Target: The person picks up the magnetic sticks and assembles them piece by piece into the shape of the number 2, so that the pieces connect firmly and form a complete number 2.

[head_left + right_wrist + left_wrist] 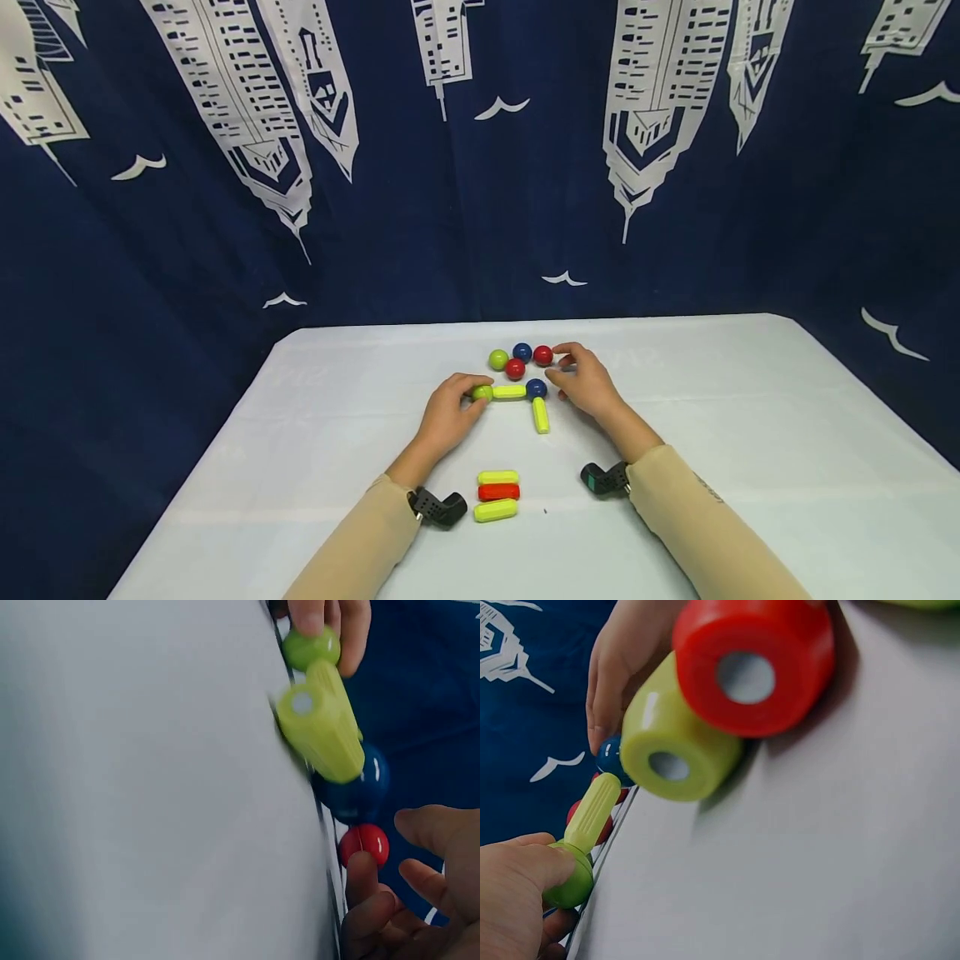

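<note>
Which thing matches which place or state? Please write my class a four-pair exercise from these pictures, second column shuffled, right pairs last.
1. Left hand
2. Red rod
3. Far green ball
4. Near blue ball

A. Where the back yellow rods meet
B. Leftmost of four clustered balls
C. Holding the near green ball
D. Between the front yellow rods

Pairs: 1-C, 2-D, 3-B, 4-A

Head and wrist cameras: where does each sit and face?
Head: worn there, facing forward and down at the table; left hand, right hand, sleeves show.
Left wrist: worn there, facing that hand's work; both hands partly show.
Right wrist: worn there, facing that hand's work; both hands partly show.
Both wrist views share the left hand's green ball.
</note>
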The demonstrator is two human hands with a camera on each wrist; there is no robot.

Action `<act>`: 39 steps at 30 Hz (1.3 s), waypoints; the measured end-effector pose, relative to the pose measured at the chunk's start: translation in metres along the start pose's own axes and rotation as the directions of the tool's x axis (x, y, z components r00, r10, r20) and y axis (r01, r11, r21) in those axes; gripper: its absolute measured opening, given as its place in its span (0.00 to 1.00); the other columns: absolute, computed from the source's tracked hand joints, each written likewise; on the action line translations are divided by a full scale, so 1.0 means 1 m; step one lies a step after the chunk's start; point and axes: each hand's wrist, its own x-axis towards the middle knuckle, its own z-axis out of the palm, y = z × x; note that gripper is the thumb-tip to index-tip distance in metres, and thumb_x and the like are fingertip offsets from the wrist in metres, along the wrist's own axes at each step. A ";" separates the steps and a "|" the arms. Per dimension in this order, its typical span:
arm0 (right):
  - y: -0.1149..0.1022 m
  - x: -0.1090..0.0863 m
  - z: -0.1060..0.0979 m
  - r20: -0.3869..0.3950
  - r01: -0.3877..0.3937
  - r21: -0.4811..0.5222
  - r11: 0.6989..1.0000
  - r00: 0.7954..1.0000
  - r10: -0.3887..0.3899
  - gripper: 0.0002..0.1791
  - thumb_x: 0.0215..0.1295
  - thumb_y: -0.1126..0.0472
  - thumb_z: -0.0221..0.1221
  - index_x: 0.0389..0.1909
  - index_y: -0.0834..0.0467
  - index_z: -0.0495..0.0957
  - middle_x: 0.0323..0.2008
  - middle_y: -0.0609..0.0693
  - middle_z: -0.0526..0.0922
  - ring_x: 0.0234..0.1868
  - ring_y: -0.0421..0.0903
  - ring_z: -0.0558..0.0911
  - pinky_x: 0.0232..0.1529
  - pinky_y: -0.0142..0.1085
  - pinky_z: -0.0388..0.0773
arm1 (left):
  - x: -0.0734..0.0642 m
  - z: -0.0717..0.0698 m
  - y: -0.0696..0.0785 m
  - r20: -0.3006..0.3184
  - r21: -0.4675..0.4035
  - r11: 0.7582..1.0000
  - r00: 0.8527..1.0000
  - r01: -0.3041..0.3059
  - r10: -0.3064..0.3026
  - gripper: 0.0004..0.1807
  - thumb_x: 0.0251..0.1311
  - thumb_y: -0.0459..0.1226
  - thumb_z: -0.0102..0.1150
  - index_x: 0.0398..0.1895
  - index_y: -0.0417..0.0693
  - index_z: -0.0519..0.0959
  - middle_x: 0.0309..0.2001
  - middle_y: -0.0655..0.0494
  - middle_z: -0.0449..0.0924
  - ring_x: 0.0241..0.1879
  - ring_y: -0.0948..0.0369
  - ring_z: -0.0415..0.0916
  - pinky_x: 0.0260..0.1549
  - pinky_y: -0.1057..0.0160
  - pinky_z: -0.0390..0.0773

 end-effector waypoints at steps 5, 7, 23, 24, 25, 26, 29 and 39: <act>-0.001 0.020 -0.005 -0.016 -0.056 -0.008 0.998 0.998 0.056 0.31 0.72 0.59 0.62 0.72 0.61 0.66 0.59 0.66 0.73 0.28 0.45 0.82 0.37 0.34 0.75 | 0.002 -0.002 0.000 -0.003 0.005 1.000 1.000 -0.001 0.001 0.16 0.65 0.32 0.67 0.56 0.49 0.85 0.52 0.50 0.83 0.45 0.57 0.76 0.50 0.55 0.79; -0.001 0.026 -0.005 0.008 -0.072 -0.007 0.997 0.997 0.072 0.32 0.72 0.59 0.62 0.73 0.59 0.65 0.61 0.66 0.73 0.30 0.46 0.83 0.38 0.34 0.75 | 0.002 -0.002 -0.001 -0.007 0.014 1.000 1.000 -0.005 0.005 0.16 0.65 0.32 0.67 0.55 0.49 0.85 0.51 0.50 0.83 0.44 0.57 0.76 0.49 0.55 0.79; 0.000 0.033 -0.004 0.035 -0.061 -0.168 0.984 0.997 0.067 0.28 0.71 0.52 0.64 0.69 0.55 0.74 0.55 0.61 0.82 0.40 0.50 0.81 0.39 0.36 0.77 | 0.002 -0.002 0.002 0.006 0.004 1.000 1.000 0.012 -0.012 0.16 0.65 0.32 0.67 0.55 0.49 0.85 0.50 0.51 0.83 0.44 0.57 0.75 0.48 0.57 0.78; 0.000 0.033 -0.003 0.034 -0.062 -0.167 0.984 0.997 0.068 0.28 0.71 0.52 0.64 0.69 0.55 0.74 0.54 0.61 0.82 0.39 0.50 0.81 0.38 0.35 0.77 | 0.002 -0.002 0.002 0.007 0.001 1.000 1.000 0.013 -0.013 0.16 0.65 0.32 0.67 0.56 0.49 0.85 0.50 0.51 0.83 0.44 0.57 0.75 0.49 0.57 0.77; 0.000 0.033 -0.003 0.034 -0.067 -0.164 0.984 0.997 0.073 0.29 0.70 0.51 0.64 0.69 0.55 0.74 0.54 0.61 0.82 0.38 0.49 0.81 0.37 0.35 0.76 | 0.002 -0.002 0.001 0.007 0.002 1.000 1.000 0.009 -0.009 0.16 0.66 0.32 0.67 0.55 0.49 0.85 0.49 0.51 0.83 0.44 0.57 0.75 0.48 0.57 0.77; 0.000 0.033 -0.002 0.032 -0.073 -0.162 0.984 0.996 0.079 0.29 0.70 0.51 0.65 0.69 0.55 0.74 0.53 0.60 0.82 0.37 0.49 0.81 0.36 0.34 0.75 | 0.002 -0.002 0.001 0.007 0.006 1.000 1.000 0.003 -0.003 0.16 0.65 0.32 0.67 0.55 0.49 0.85 0.49 0.51 0.83 0.43 0.57 0.75 0.48 0.57 0.77; 0.000 0.032 -0.001 0.027 -0.090 -0.160 0.983 0.995 0.096 0.29 0.69 0.50 0.66 0.68 0.54 0.75 0.52 0.59 0.82 0.36 0.49 0.80 0.36 0.34 0.74 | 0.001 -0.001 0.000 0.009 0.004 1.000 1.000 0.009 -0.009 0.16 0.65 0.32 0.66 0.55 0.49 0.85 0.49 0.51 0.82 0.44 0.57 0.75 0.49 0.56 0.77; 0.001 0.030 0.002 -0.008 -0.092 -0.178 0.980 0.996 0.093 0.23 0.68 0.51 0.66 0.61 0.55 0.79 0.51 0.59 0.84 0.48 0.56 0.79 0.49 0.47 0.75 | 0.002 0.001 -0.001 0.012 0.005 1.000 1.000 0.018 -0.019 0.16 0.66 0.32 0.66 0.56 0.50 0.84 0.49 0.52 0.82 0.44 0.57 0.74 0.49 0.56 0.77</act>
